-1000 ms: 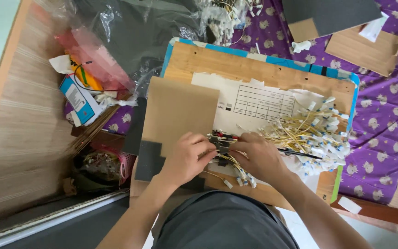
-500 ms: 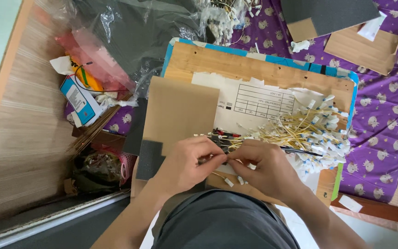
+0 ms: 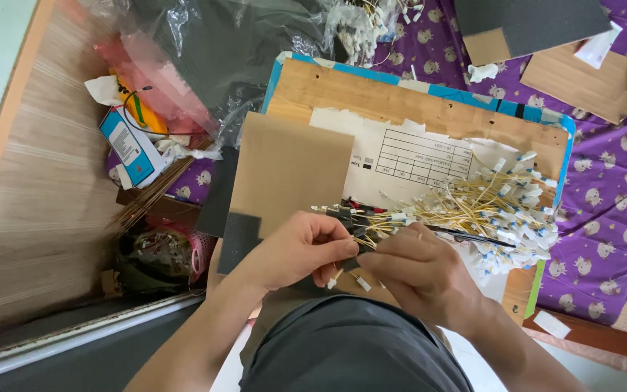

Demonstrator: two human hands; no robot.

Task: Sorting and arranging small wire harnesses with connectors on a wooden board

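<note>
Okay, biggest first: purple patterned cloth (image 3: 604, 218) under everything, w/ a wooden board (image 3: 400, 101) on it as my worktop. On the board, a brown cardboard sheet (image 3: 292, 167) beside a printed paper form (image 3: 415, 156). Right of centre, a heap of yellow wires (image 3: 488, 210) w/ white connectors (tangled, can't count). My left hand (image 3: 295, 254) & right hand (image 3: 419, 272) meet at the board's near edge, both pinched narrow on one small wire end (image 3: 357, 250).

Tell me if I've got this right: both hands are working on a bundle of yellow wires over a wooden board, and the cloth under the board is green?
Not quite. In the head view the cloth is purple. The rest holds: left hand and right hand meet at the yellow wires over the board.
</note>
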